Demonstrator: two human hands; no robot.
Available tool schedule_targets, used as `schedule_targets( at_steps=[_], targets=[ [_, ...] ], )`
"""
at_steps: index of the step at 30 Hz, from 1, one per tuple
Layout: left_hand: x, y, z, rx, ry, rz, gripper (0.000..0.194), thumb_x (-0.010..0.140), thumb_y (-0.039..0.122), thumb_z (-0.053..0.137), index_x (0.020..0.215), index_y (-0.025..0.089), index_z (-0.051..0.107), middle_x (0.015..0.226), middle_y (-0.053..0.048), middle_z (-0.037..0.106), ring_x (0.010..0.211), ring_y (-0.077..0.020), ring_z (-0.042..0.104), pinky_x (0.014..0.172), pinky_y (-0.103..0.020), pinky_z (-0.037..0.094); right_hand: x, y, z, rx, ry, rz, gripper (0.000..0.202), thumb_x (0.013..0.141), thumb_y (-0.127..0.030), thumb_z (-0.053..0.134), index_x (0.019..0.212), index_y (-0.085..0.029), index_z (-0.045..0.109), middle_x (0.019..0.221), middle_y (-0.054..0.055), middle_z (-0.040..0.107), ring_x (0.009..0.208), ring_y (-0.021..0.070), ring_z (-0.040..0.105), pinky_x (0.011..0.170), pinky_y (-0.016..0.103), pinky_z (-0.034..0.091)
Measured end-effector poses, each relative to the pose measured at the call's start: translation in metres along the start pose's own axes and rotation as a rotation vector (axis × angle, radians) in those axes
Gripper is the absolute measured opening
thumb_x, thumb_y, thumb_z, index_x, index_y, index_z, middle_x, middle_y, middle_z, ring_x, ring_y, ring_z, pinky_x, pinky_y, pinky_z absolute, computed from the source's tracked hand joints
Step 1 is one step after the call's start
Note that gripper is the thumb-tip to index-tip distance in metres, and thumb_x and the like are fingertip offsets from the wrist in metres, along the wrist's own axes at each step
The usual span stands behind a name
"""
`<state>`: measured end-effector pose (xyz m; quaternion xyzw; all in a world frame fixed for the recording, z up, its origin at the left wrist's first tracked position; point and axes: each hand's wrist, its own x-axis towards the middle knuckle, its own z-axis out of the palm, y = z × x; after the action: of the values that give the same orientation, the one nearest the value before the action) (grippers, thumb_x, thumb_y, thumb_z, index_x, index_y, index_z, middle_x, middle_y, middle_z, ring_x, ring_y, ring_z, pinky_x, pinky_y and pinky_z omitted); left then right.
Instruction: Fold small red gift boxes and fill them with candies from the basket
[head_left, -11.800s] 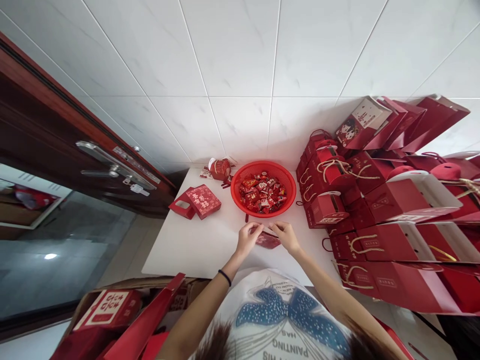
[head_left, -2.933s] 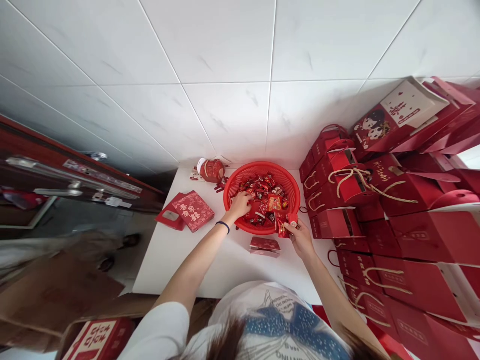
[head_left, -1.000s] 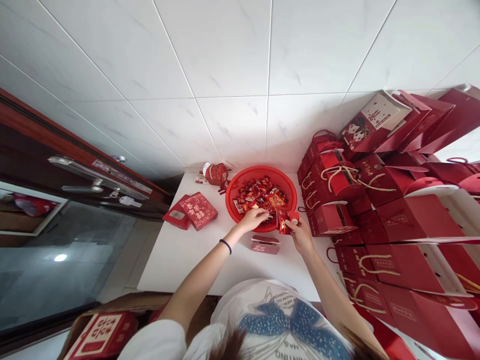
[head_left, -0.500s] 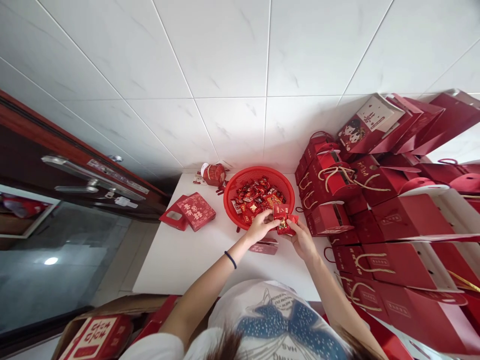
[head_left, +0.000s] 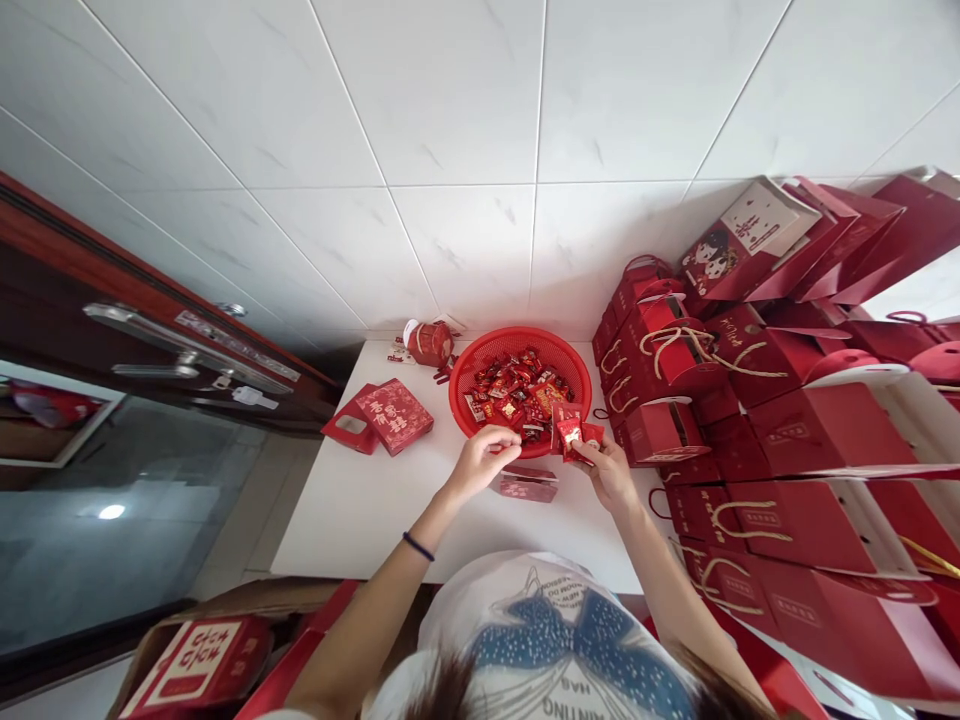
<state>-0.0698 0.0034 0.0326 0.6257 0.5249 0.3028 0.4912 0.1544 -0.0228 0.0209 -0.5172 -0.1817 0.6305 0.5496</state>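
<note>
My right hand (head_left: pixel 609 472) grips several red candy packets (head_left: pixel 570 434), held fanned over the near right rim of a red mesh basket (head_left: pixel 459 418). Near the basket's front edge is my left hand (head_left: pixel 484 462), its fingers pinched together; whatever is between them, if anything, is too small to make out. Inside the basket lies a heap of small wrapped candies (head_left: pixel 517 388), mostly red. Below the basket, between my two hands, a small pinkish-red box (head_left: pixel 529 486) stands on the white table (head_left: pixel 360 510).
A patterned red box (head_left: pixel 396 416) overlaps a red piece with an opening (head_left: pixel 349 425) at left. Behind is a dark red pouch (head_left: pixel 430 345). Stacked red gift boxes (head_left: pixel 795 430) crowd the right side. An open carton (head_left: pixel 292 592) with red boxes is at lower left, a door (head_left: pixel 150 300) above it.
My left hand has left the packets and moved left and slightly down. The right hand keeps the packets, now shifted a little right.
</note>
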Motion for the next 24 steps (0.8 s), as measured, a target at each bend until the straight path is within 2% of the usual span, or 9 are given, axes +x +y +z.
schedule_targets(
  at_steps=[2,4,10,13,16,18,20,22,24],
  targets=[
    [-0.015,-0.004,-0.005,0.066,-0.035,0.04,0.019,0.083,0.038,0.069,0.08,0.021,0.077,0.112,-0.008,0.071,0.106,-0.0226,0.066,0.097,-0.036,0.052,0.0,0.001,-0.003,-0.004,0.014,0.011,0.049,0.047,-0.037,0.093,0.084,-0.019,0.067,0.079,0.0,0.069,0.07,0.0151,0.065,0.067,0.03,0.057],
    [-0.026,-0.008,-0.003,0.112,-0.067,0.058,0.018,0.084,0.036,0.068,0.076,0.022,0.077,0.115,-0.008,0.07,0.108,-0.0235,0.065,0.099,-0.036,0.051,0.0,0.003,-0.002,-0.007,0.023,0.022,0.049,0.046,-0.037,0.093,0.083,-0.019,0.068,0.079,0.0,0.07,0.07,0.0151,0.065,0.067,0.03,0.057],
    [-0.031,-0.02,0.017,0.142,-0.015,0.067,0.02,0.09,0.032,0.061,0.093,0.023,0.078,0.108,-0.008,0.072,0.101,-0.0221,0.067,0.094,-0.035,0.053,-0.007,0.001,0.004,0.0,-0.007,0.046,0.049,0.047,-0.041,0.093,0.082,-0.019,0.067,0.081,0.001,0.071,0.073,0.0162,0.066,0.067,0.03,0.057],
    [-0.03,-0.022,0.02,0.132,-0.029,0.093,0.017,0.088,0.03,0.064,0.093,0.022,0.078,0.11,-0.008,0.072,0.102,-0.0221,0.067,0.095,-0.035,0.053,-0.01,-0.002,0.002,0.028,0.008,0.052,0.05,0.047,-0.038,0.093,0.085,-0.02,0.067,0.086,0.002,0.072,0.076,0.0171,0.067,0.066,0.029,0.057],
    [-0.031,-0.024,0.021,0.111,-0.052,0.145,0.02,0.084,0.025,0.066,0.102,0.022,0.075,0.111,-0.007,0.072,0.104,-0.0221,0.067,0.094,-0.035,0.053,-0.011,-0.002,-0.004,0.035,0.043,0.056,0.05,0.045,-0.037,0.093,0.085,-0.02,0.067,0.084,0.002,0.073,0.071,0.0157,0.066,0.061,0.026,0.054],
    [-0.032,-0.027,0.022,0.101,-0.022,0.169,0.02,0.086,0.021,0.062,0.104,0.021,0.073,0.106,-0.007,0.073,0.1,-0.0207,0.067,0.091,-0.034,0.053,-0.011,-0.001,-0.008,0.038,0.064,0.063,0.05,0.043,-0.036,0.093,0.083,-0.019,0.067,0.082,0.002,0.072,0.068,0.0151,0.065,0.059,0.025,0.053],
    [-0.032,-0.032,0.025,0.099,0.028,0.185,0.018,0.09,0.016,0.055,0.093,0.02,0.073,0.097,-0.006,0.073,0.093,-0.0187,0.068,0.087,-0.032,0.053,-0.012,0.001,-0.012,0.048,0.079,0.071,0.049,0.043,-0.034,0.093,0.081,-0.019,0.066,0.081,0.001,0.072,0.068,0.0154,0.065,0.059,0.025,0.053],
    [-0.029,-0.037,0.028,0.104,0.046,0.2,0.024,0.089,0.011,0.052,0.079,0.019,0.072,0.09,-0.005,0.072,0.085,-0.0169,0.067,0.082,-0.03,0.053,-0.012,0.002,-0.015,0.052,0.076,0.076,0.048,0.044,-0.033,0.092,0.082,-0.019,0.066,0.082,0.001,0.072,0.07,0.0159,0.066,0.061,0.026,0.053],
    [-0.026,-0.041,0.031,0.112,0.049,0.213,0.027,0.086,0.006,0.052,0.075,0.019,0.073,0.088,-0.004,0.072,0.083,-0.0159,0.067,0.079,-0.028,0.053,-0.013,0.002,-0.016,0.041,0.057,0.081,0.048,0.046,-0.033,0.092,0.084,-0.02,0.067,0.085,0.001,0.073,0.072,0.0161,0.067,0.063,0.026,0.054]
  ],
)
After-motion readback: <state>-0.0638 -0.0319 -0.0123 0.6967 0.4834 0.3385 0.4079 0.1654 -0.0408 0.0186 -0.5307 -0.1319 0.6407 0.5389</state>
